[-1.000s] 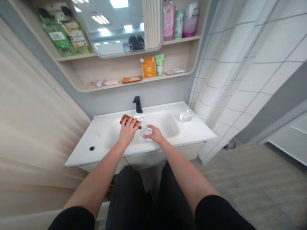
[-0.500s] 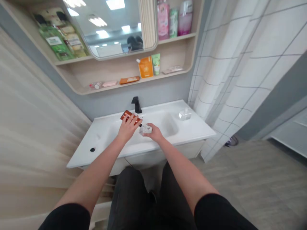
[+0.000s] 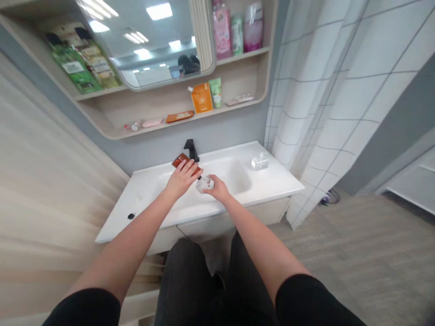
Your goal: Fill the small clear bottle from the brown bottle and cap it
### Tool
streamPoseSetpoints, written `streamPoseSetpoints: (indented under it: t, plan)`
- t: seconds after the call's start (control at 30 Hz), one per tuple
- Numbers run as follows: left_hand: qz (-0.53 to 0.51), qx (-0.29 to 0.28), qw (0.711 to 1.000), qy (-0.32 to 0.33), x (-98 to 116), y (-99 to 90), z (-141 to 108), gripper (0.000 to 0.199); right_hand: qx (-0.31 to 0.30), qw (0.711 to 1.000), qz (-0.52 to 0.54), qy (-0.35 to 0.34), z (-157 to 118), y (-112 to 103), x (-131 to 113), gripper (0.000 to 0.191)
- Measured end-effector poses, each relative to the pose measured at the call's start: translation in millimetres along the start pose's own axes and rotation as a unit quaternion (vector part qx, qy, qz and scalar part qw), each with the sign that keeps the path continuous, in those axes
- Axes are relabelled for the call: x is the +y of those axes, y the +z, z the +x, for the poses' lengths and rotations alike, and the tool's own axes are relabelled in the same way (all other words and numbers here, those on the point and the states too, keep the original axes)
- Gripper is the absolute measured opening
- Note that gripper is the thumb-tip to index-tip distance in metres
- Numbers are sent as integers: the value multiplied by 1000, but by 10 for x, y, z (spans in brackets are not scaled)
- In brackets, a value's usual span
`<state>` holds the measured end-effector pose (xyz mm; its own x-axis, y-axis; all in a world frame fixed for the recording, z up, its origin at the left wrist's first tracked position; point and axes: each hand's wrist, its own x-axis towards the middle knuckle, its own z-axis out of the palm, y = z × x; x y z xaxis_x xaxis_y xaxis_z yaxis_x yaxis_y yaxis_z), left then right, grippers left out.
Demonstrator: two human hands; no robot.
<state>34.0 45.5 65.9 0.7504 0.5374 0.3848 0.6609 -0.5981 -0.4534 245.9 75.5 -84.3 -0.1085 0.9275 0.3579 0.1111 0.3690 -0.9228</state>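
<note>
My left hand (image 3: 180, 180) is closed around a brown bottle (image 3: 180, 159), tilted with its dark neck pointing down to the right. Just under that neck is a small clear container (image 3: 204, 184), gripped by the fingers of my right hand (image 3: 218, 188). Both hands are over the white sink basin (image 3: 238, 174), in front of the black faucet (image 3: 191, 150). Whether any liquid passes between bottle and container is too small to see. A small black cap (image 3: 131, 216) lies on the counter at the left.
A clear bottle (image 3: 260, 161) rests on the counter's right side. Above, a shelf (image 3: 118, 106) holds an orange pouch (image 3: 201, 98), a green tube (image 3: 215, 92) and an orange packet (image 3: 179, 117). Curtains (image 3: 295, 113) hang on both sides. A mirror (image 3: 152, 45) is overhead.
The camera view has shifted slightly. The brown bottle and clear container stay together over the basin, with both hands keeping their hold.
</note>
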Motion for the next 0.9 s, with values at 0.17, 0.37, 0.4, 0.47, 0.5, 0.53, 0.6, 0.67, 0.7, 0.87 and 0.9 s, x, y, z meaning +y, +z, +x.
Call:
streamPoseSetpoints:
  t: [0.17, 0.37, 0.4, 0.47, 0.5, 0.53, 0.6, 0.67, 0.7, 0.87, 0.9]
  plan:
    - [1, 3, 1000, 23, -33, -36, 62, 54, 12, 1000, 6, -2, 12, 9, 26, 84]
    - [7, 2, 999, 48, -69, -39, 120, 53, 17, 999, 34, -13, 18, 8, 57, 81]
    - [12, 3, 999, 51, -71, -34, 125, 52, 15, 999, 40, -13, 20, 9, 62, 81]
    - [21, 5, 998, 58, -69, -27, 134, 50, 13, 999, 49, -11, 22, 10, 63, 81]
    - [23, 6, 998, 60, -66, -28, 140, 50, 12, 999, 52, -9, 22, 11, 60, 80]
    - [22, 6, 998, 63, -62, -32, 147, 50, 9, 998, 56, -7, 22, 11, 54, 80]
    - [15, 4, 998, 66, -52, -49, 167, 50, 4, 998, 65, -3, 21, 10, 37, 78]
    - [8, 1, 997, 70, -43, -70, 191, 49, -2, 997, 78, 1, 17, 10, 19, 76]
    - [5, -1, 997, 74, -39, -79, 204, 49, -3, 996, 85, 4, 15, 11, 12, 76]
    - [-18, -13, 997, 75, -17, -96, 238, 49, -13, 994, 104, 21, 5, 10, 1, 78]
    - [-26, -15, 997, 67, -12, -94, 235, 50, -14, 995, 97, 19, 4, 8, 4, 77]
